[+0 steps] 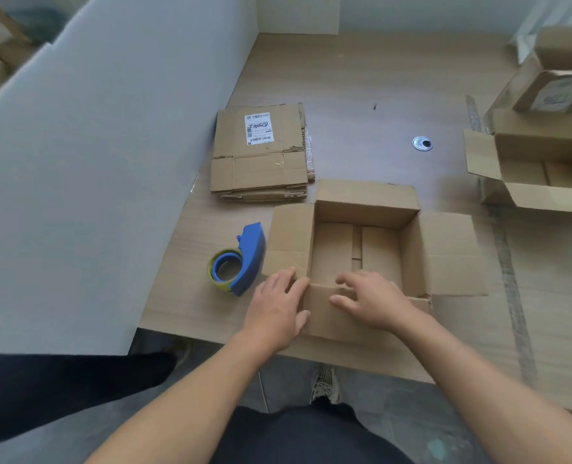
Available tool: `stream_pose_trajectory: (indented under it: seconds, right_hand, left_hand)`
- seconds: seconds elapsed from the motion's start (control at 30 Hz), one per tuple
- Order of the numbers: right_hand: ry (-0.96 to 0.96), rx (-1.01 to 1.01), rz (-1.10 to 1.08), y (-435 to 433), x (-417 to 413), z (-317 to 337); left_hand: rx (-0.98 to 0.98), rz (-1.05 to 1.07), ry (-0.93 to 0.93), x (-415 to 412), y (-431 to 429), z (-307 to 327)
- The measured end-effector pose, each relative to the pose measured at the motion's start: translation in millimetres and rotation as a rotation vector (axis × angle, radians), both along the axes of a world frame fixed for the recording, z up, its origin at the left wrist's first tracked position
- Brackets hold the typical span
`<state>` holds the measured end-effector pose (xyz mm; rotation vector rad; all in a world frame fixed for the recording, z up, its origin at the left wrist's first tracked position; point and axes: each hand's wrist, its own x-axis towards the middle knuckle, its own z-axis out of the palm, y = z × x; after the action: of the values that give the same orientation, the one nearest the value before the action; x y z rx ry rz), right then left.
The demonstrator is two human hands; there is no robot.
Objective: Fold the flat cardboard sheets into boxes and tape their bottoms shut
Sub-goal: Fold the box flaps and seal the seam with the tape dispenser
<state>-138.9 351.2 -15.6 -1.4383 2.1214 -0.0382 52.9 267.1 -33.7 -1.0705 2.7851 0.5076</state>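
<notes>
Box (411, 256) near edge lies under left hand (274, 309) and right hand (375, 299), both loose-fingered.

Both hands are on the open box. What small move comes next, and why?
Probably lift the box and set it by the other open boxes on the right: it stands open-side-up, bottom flaps closed, left hand and right hand rest on its near side, tape dispenser lies unheld.
</notes>
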Motion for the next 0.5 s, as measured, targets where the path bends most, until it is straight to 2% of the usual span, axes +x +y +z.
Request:
stream_pose_trajectory:
  seconds: [0.2, 0.5]
  right_hand:
    - [0.206, -0.023, -0.088, 42, 40, -11]
    - [0.316, -0.170, -0.173, 113, 41, -6]
  left_hand:
    - [-0.017, 0.043, 0.099, 41, 32, 6]
    - [-0.048, -0.016, 0.218, 25, 69, 29]
